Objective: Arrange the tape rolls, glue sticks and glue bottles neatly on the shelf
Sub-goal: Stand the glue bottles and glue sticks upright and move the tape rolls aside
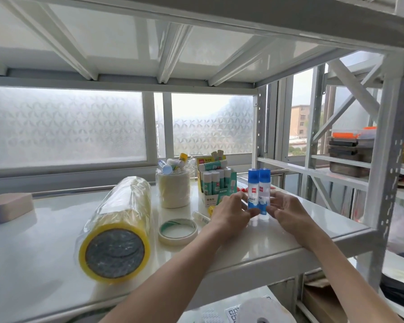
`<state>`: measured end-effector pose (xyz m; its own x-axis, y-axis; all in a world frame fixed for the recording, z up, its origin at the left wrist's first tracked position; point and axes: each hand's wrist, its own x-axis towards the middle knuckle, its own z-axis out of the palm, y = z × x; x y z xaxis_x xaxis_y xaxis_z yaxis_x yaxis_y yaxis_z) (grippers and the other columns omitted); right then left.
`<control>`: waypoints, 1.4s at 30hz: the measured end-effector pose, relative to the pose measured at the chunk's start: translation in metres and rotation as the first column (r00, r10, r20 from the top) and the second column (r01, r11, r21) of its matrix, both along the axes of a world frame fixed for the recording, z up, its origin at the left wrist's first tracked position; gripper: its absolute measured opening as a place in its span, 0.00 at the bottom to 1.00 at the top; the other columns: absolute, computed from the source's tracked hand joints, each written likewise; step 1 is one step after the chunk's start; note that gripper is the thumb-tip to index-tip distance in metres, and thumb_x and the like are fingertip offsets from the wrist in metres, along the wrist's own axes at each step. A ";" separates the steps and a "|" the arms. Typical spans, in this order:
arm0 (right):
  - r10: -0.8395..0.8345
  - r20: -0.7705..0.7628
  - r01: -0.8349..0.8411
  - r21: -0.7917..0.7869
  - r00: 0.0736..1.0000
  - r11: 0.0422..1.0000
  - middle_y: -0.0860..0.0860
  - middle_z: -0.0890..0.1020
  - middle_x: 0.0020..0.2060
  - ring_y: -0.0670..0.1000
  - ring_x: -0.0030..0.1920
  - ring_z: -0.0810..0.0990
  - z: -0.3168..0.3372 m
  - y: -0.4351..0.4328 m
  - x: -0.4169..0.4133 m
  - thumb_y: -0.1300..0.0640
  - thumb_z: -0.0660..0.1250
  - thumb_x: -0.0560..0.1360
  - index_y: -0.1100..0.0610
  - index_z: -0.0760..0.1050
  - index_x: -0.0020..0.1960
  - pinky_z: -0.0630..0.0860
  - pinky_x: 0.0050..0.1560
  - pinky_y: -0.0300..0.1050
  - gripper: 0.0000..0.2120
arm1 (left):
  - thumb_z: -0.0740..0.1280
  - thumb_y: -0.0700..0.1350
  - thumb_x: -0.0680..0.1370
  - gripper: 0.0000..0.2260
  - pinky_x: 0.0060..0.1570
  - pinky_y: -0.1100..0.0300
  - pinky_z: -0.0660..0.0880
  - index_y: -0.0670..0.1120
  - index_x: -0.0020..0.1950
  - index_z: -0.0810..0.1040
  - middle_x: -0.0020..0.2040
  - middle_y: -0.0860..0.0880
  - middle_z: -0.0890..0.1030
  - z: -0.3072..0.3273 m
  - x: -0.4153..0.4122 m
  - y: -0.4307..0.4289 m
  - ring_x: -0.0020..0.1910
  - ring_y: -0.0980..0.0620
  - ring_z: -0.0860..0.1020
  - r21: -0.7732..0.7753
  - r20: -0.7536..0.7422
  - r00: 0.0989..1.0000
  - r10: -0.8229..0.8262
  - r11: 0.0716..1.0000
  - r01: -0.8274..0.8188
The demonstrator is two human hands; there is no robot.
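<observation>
Two blue-capped glue bottles point(259, 190) stand upright side by side on the white shelf point(254, 243). My left hand point(231, 212) grips the left bottle and my right hand point(287, 212) grips the right one, both near the base. Behind them is an open box of glue sticks point(216, 180). A stack of masking tape rolls point(173, 188) holds loose glue sticks point(173, 163) on top. A flat masking tape roll point(178, 230) lies in front, with a small glue stick point(201, 216) lying beside it. A wrapped pack of yellow tape rolls point(119, 227) lies on its side at left.
A pink sponge block point(8, 205) sits at the shelf's far left. Small red items point(243, 189) lie behind the bottles. Shelf uprights point(387, 159) stand at right, with stacked trays point(350, 148) on a neighbouring rack. A white paper roll point(261, 311) lies on the shelf below.
</observation>
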<state>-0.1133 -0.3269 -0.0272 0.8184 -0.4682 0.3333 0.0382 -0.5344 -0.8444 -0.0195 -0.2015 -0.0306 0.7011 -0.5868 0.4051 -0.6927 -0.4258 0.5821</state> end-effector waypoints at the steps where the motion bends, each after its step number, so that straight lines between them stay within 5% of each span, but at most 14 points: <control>1: 0.000 0.012 0.000 0.007 1.000 1.000 0.47 0.79 0.54 0.48 0.54 0.76 0.000 0.000 0.000 0.62 0.69 0.76 0.56 0.74 0.67 0.72 0.55 0.41 0.20 | 0.72 0.53 0.75 0.17 0.50 0.49 0.80 0.47 0.61 0.78 0.55 0.48 0.85 0.000 0.000 0.000 0.51 0.49 0.83 -0.004 -0.002 1.000 0.001 1.000 -0.001; 9: -0.051 0.019 0.052 -0.060 0.999 0.997 0.49 0.80 0.52 0.50 0.51 0.77 -0.001 -0.003 -0.001 0.66 0.65 0.78 0.57 0.78 0.63 0.70 0.41 0.31 0.15 | 0.72 0.55 0.74 0.18 0.48 0.49 0.81 0.45 0.57 0.81 0.54 0.47 0.85 0.002 -0.002 0.000 0.49 0.48 0.83 0.010 -0.001 0.999 0.032 0.999 -0.032; 17: -0.005 0.066 -0.004 0.138 0.998 0.990 0.55 0.81 0.56 0.55 0.59 0.79 -0.002 -0.002 -0.004 0.68 0.69 0.75 0.58 0.74 0.66 0.77 0.53 0.42 0.20 | 0.67 0.61 0.76 0.27 0.52 0.50 0.80 0.42 0.64 0.77 0.59 0.45 0.84 0.015 -0.018 0.017 0.53 0.47 0.82 -0.020 -0.017 0.999 0.044 0.999 -0.045; 21: -0.310 0.294 0.305 0.066 0.904 0.950 0.60 0.81 0.58 0.56 0.56 0.79 0.004 0.006 -0.011 0.76 0.59 0.74 0.62 0.76 0.62 0.77 0.57 0.48 0.20 | 0.59 0.40 0.79 0.12 0.54 0.49 0.78 0.41 0.59 0.78 0.57 0.42 0.83 0.030 -0.017 0.053 0.51 0.46 0.80 -0.191 -0.070 0.972 0.223 0.954 -0.232; 23: -0.409 0.449 0.422 0.076 0.795 0.903 0.60 0.83 0.51 0.56 0.49 0.80 0.009 0.019 -0.021 0.77 0.57 0.71 0.64 0.79 0.55 0.79 0.56 0.52 0.20 | 0.60 0.38 0.76 0.15 0.54 0.52 0.77 0.43 0.61 0.79 0.57 0.42 0.82 0.031 -0.017 0.079 0.52 0.45 0.79 -0.092 -0.070 0.943 0.326 0.939 -0.331; 25: -0.336 0.508 0.386 0.008 0.793 0.922 0.58 0.84 0.42 0.54 0.42 0.80 0.012 0.039 -0.030 0.77 0.57 0.71 0.63 0.80 0.48 0.80 0.53 0.54 0.17 | 0.61 0.42 0.75 0.18 0.54 0.54 0.73 0.49 0.64 0.78 0.59 0.43 0.80 0.025 -0.024 0.101 0.56 0.46 0.76 0.096 -0.067 0.936 0.345 0.936 -0.339; 27: -0.158 0.418 0.222 -0.110 0.895 0.969 0.55 0.84 0.40 0.52 0.41 0.81 0.012 0.063 -0.030 0.75 0.58 0.72 0.61 0.82 0.44 0.81 0.51 0.54 0.16 | 0.60 0.46 0.73 0.20 0.59 0.52 0.70 0.57 0.64 0.77 0.61 0.45 0.79 0.019 -0.034 0.110 0.60 0.45 0.73 0.214 -0.048 0.954 0.297 0.936 -0.281; 31: 0.096 -0.039 -0.103 -0.272 0.995 0.957 0.54 0.82 0.61 0.53 0.58 0.80 0.006 0.109 -0.009 0.57 0.65 0.78 0.58 0.80 0.61 0.75 0.61 0.45 0.14 | 0.59 0.52 0.77 0.15 0.60 0.49 0.70 0.53 0.62 0.77 0.61 0.47 0.80 0.010 -0.049 0.115 0.59 0.46 0.76 0.227 0.048 0.946 0.322 0.918 -0.324; 33: 0.101 -0.115 -0.131 -0.290 0.988 0.948 0.53 0.81 0.62 0.52 0.61 0.80 0.003 0.120 0.002 0.50 0.67 0.76 0.55 0.80 0.63 0.75 0.63 0.48 0.17 | 0.59 0.53 0.78 0.14 0.60 0.48 0.70 0.51 0.60 0.75 0.61 0.47 0.79 0.004 -0.052 0.122 0.61 0.46 0.74 0.228 0.112 0.932 0.345 0.904 -0.362; 37: 0.023 -0.114 -0.055 -0.292 0.993 0.955 0.51 0.86 0.53 0.51 0.53 0.83 0.004 0.123 0.011 0.45 0.71 0.72 0.53 0.84 0.54 0.80 0.54 0.48 0.16 | 0.59 0.60 0.77 0.18 0.63 0.47 0.68 0.52 0.62 0.70 0.62 0.46 0.75 -0.002 -0.048 0.136 0.65 0.45 0.69 0.296 0.177 0.911 0.374 0.862 -0.411; 42: -0.097 -0.248 -0.023 -0.441 0.964 0.897 0.55 0.78 0.59 0.55 0.57 0.77 0.010 0.119 0.011 0.57 0.66 0.75 0.59 0.73 0.62 0.75 0.58 0.48 0.16 | 0.55 0.49 0.78 0.20 0.64 0.46 0.63 0.52 0.70 0.68 0.66 0.44 0.76 0.001 -0.051 0.138 0.67 0.45 0.69 0.367 0.205 0.917 0.343 0.841 -0.397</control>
<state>-0.1019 -0.2078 -0.0175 0.8881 -0.3556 0.2912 -0.1743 -0.8468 -0.5025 -0.0705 -0.0635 -0.0300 0.8567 -0.4225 0.2958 -0.4932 -0.8390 0.2299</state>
